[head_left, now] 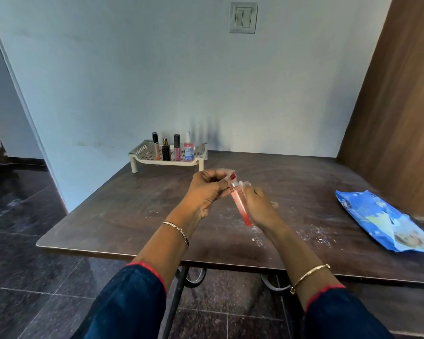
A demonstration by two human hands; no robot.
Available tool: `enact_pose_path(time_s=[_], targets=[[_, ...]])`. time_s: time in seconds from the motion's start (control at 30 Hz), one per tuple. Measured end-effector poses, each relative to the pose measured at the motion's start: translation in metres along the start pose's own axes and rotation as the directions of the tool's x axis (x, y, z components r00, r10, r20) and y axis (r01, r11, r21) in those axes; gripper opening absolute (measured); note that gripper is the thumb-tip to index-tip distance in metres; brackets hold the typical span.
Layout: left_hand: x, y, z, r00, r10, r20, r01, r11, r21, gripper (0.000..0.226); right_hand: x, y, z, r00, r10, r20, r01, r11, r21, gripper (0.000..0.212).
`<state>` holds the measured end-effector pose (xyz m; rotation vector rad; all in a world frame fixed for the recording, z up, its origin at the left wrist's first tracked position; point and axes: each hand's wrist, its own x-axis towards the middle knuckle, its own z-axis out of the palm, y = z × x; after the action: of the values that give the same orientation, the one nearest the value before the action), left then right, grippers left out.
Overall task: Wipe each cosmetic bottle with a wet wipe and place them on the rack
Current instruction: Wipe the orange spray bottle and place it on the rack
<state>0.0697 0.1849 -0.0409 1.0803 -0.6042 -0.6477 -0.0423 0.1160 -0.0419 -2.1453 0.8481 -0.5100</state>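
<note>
While the left hand (211, 189) pinches the cap end of the pink bottle (241, 207) and the right hand (261, 204) curls round its body with what looks like a wipe (246, 184), the bottle is held above the table's (123, 211) middle, its long axis aimed toward the rack (157, 163) at the far left corner, nearer the left hand.

Pink bottle (240, 204): slim, clear, pink-red liquid, tilted, top end up and away. Left hand (211, 189) pinches the top; right hand (260, 204) curls round the side.
Wipe (246, 184): white, bunched in right hand against the bottle, only bits show.
Rack (142, 154): cream, perforated, short legs, beyond and left of both hands, well apart.
On it, upright in a row, left to right: beige tube (156, 150), black bottle (166, 152), pink tube (176, 149), spray bottle (188, 150) with blue label.
Wipe pack (382, 221): blue, flat, well right of right hand.
</note>
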Motion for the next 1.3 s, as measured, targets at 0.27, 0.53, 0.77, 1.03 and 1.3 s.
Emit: enact_pose_path(time_s=[0.27, 0.53, 0.77, 1.03, 1.3], targets=[[0.003, 0.002, -0.003, 1.0, 0.016, 0.013, -0.015, 0.999, -0.031, 0.013, -0.02, 0.02, -0.006, 0.989, 0.026, 0.147, -0.095, 0.871, 0.483, 0.017], [0.003, -0.003, 0.011, 0.988, 0.124, -0.093, -0.126, 0.992, -0.012, 0.009, -0.004, 0.019, 0.015, 0.936, -0.152, -0.318, 0.267, 0.895, 0.356, 0.016], [0.005, 0.001, 0.009, 0.981, 0.102, -0.165, -0.123, 0.985, -0.122, 0.009, -0.024, 0.041, 0.029, 0.737, -0.324, -0.594, 0.379, 0.925, -0.034, 0.024], [0.0, -0.005, 0.016, 0.992, 0.111, -0.057, -0.117, 0.986, -0.119, 0.009, -0.009, 0.015, 0.013, 0.834, -0.362, -0.417, 0.411, 0.911, 0.03, 0.032], [0.0, -0.002, 0.01, 0.997, 0.066, 0.032, -0.057, 0.973, -0.223, 0.013, -0.015, 0.026, -0.003, 0.997, -0.073, 0.01, 0.045, 0.707, 0.706, 0.026]])
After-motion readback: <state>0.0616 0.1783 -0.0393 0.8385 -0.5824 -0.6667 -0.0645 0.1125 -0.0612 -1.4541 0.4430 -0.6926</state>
